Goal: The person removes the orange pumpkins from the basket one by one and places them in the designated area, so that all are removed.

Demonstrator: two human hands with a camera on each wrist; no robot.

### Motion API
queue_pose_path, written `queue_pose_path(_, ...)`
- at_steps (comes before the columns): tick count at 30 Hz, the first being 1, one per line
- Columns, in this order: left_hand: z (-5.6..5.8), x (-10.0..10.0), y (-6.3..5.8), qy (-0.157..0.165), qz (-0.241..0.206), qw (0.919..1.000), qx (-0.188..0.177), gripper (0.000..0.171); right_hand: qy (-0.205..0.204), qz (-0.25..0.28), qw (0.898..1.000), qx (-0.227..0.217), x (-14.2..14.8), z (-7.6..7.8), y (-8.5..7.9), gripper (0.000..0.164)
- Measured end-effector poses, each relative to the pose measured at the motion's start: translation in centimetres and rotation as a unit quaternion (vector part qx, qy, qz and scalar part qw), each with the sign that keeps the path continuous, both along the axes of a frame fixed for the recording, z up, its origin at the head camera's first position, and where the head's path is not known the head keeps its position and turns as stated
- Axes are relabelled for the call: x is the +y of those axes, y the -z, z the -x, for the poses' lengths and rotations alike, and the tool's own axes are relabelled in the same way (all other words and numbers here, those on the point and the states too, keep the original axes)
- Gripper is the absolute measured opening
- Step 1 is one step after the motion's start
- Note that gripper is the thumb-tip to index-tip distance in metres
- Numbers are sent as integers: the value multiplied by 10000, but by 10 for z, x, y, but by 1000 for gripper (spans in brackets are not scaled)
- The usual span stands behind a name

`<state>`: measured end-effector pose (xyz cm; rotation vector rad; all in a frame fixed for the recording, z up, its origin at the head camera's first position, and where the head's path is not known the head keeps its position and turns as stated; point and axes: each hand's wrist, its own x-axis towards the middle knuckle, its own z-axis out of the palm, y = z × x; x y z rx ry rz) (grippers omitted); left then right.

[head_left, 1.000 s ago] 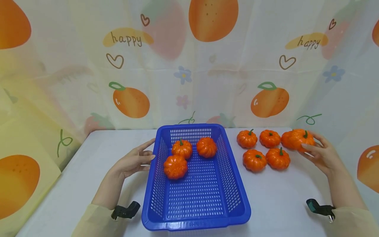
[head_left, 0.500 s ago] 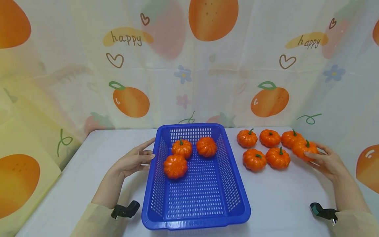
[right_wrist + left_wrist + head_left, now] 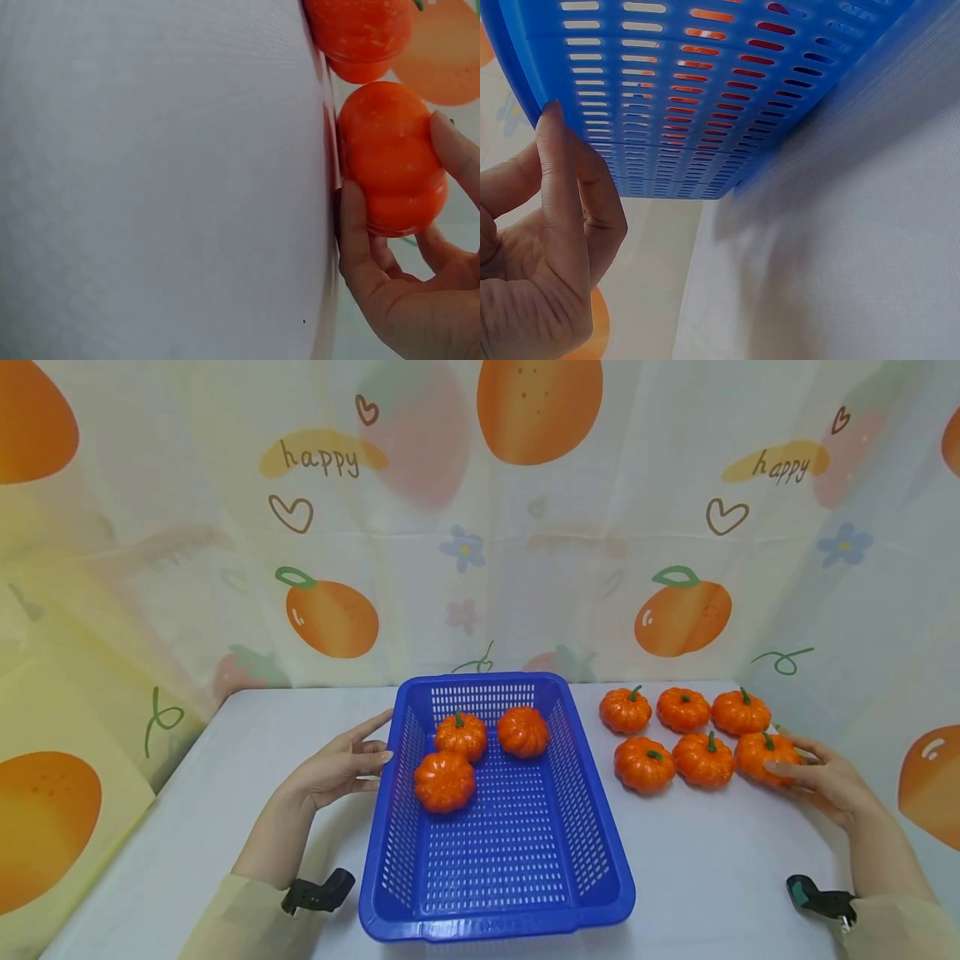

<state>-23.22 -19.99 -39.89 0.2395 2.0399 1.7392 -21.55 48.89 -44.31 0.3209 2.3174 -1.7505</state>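
At the right end of the front row, a small orange pumpkin [image 3: 767,758] with a green stem sits on the white table. My right hand [image 3: 828,777] holds it from its right side, and in the right wrist view the thumb and fingers [image 3: 355,217] lie around the pumpkin [image 3: 394,161]. A blue plastic basket [image 3: 498,927] stands in the middle with three orange pumpkins [image 3: 445,782] inside. Against its left rim rest fingertips of my left hand [image 3: 337,770]. In the left wrist view, a finger [image 3: 561,187] touches just under the basket's rim [image 3: 514,67].
Several more pumpkins stand right of the basket: a back row including a pumpkin [image 3: 741,712] at its right end, and a front row with another pumpkin [image 3: 704,761] beside the held one. A printed curtain [image 3: 540,543] hangs behind the white table [image 3: 697,868].
My right hand has brought its pumpkin toward me and down, from in front of the back row's right-end pumpkin to the front row's end. The left hand and basket have stayed still.
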Motion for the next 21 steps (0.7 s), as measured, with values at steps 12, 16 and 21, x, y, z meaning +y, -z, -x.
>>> queue_pose_path(12,0,1,-1,5,-61,10000,-61,81,-347,-1050,9938,-60,1,-3,0,69)
queue_pose_path(16,-1,1,-1,19,-71,9999,-79,81,-369,-1065,9936,-93,0,-4,0,74)
queue_pose_path(21,-2,0,0,14,-49,10000,-52,82,-367,-1153,9926,-101,0,-3,0,78)
